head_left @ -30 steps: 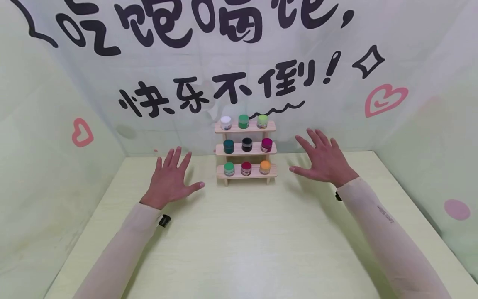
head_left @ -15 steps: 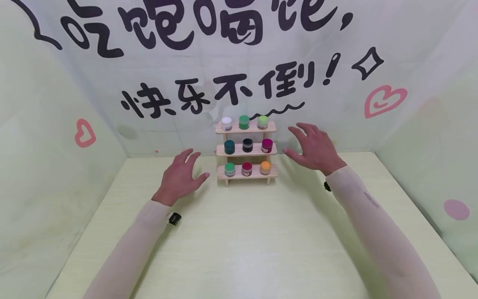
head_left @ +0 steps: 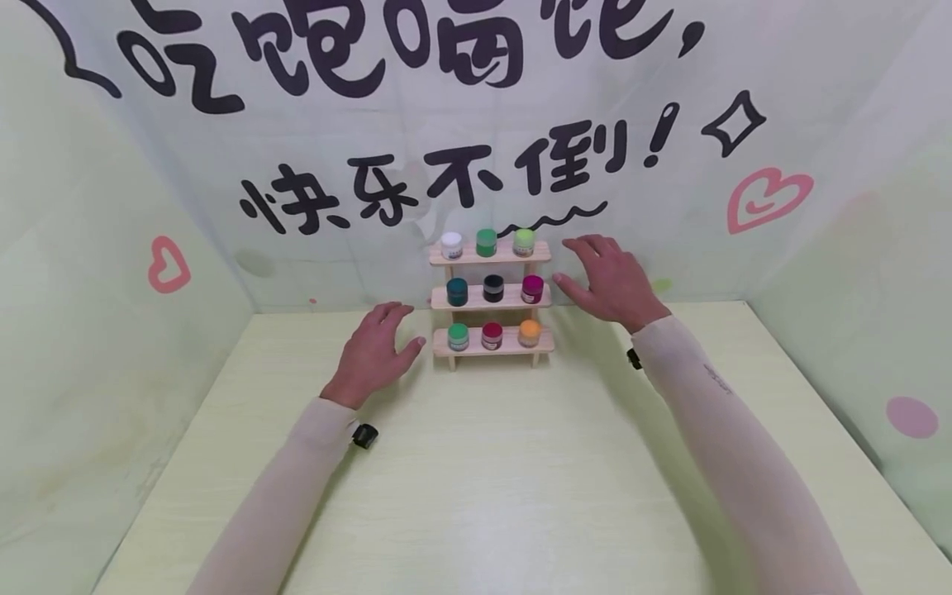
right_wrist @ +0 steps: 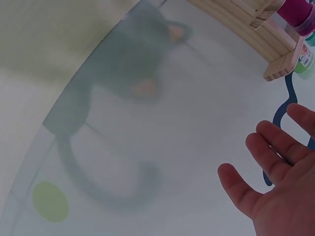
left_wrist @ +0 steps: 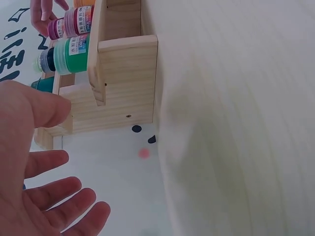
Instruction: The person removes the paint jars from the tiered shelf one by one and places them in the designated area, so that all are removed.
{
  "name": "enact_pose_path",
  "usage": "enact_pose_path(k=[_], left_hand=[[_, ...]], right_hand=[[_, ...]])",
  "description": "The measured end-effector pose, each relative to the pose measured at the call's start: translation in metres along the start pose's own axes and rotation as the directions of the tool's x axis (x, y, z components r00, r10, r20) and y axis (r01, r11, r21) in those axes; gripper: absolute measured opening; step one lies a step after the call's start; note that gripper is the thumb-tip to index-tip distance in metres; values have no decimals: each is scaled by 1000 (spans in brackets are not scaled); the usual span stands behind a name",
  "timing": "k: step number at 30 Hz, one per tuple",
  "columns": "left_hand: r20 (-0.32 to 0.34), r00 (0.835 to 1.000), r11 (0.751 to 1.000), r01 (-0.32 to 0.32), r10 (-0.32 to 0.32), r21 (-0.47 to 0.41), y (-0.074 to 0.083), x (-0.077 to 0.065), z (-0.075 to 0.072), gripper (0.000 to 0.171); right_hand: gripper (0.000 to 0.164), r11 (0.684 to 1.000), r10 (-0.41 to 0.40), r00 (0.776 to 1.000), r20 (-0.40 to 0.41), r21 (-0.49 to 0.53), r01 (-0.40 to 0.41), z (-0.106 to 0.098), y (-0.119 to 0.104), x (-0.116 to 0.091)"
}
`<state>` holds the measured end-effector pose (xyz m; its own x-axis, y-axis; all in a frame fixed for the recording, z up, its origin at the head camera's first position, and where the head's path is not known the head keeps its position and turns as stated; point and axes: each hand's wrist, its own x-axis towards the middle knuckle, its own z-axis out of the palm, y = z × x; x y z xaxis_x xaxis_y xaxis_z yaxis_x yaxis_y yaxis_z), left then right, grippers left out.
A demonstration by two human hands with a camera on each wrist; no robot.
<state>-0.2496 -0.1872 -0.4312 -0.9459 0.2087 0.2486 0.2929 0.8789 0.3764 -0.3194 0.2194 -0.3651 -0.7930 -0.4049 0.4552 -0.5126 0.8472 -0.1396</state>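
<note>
A three-tier wooden shelf (head_left: 491,345) stands at the back of the table, with several small paint jars on its steps. On top are a white jar (head_left: 451,245), a green jar (head_left: 487,243) and a light green jar (head_left: 524,243). The middle step bears teal, black and magenta (head_left: 531,289) jars; the lowest bears green (head_left: 458,336), dark red and orange (head_left: 530,334) ones. My left hand (head_left: 374,355), fingers relaxed and apart, is just left of the shelf and holds nothing. Beside its upper right end is my right hand (head_left: 612,281), also empty with loosely bent fingers.
A pale wood-grain table (head_left: 476,463) extends in front of the shelf. Close behind it hangs a white cloth backdrop (head_left: 335,132) with black lettering, and similar cloth walls (head_left: 840,289) close off both sides.
Both hands have moved inward toward the shelf, the left one rightward and the right one leftward and slightly up. Their spread fingers have relaxed. The jars have stayed in place.
</note>
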Motion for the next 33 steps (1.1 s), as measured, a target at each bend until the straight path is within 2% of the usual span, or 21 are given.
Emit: enact_pose_path(k=[9, 16, 22, 25, 30, 33], left_hand=[[6, 1000, 995, 0, 1, -97, 4, 4, 11, 58], [25, 1000, 963, 2, 5, -270, 6, 3, 20, 55], [58, 998, 946, 25, -7, -323, 11, 1, 26, 50], [71, 997, 923, 51, -26, -381, 13, 2, 28, 47], [105, 990, 866, 129, -88, -484, 16, 2, 30, 43], [118, 984, 851, 172, -131, -497, 20, 2, 33, 40]], right_hand=[[66, 995, 71, 995, 70, 64, -75, -1, -10, 12], [66, 982, 106, 990, 96, 144, -120, 0, -16, 24], [60, 963, 98, 992, 83, 242, -115, 4, -24, 36], [56, 951, 94, 993, 70, 289, -110, 6, -31, 42], [52, 927, 105, 993, 49, 357, -116, 12, -39, 50], [50, 914, 119, 992, 33, 386, -123, 16, -42, 53]])
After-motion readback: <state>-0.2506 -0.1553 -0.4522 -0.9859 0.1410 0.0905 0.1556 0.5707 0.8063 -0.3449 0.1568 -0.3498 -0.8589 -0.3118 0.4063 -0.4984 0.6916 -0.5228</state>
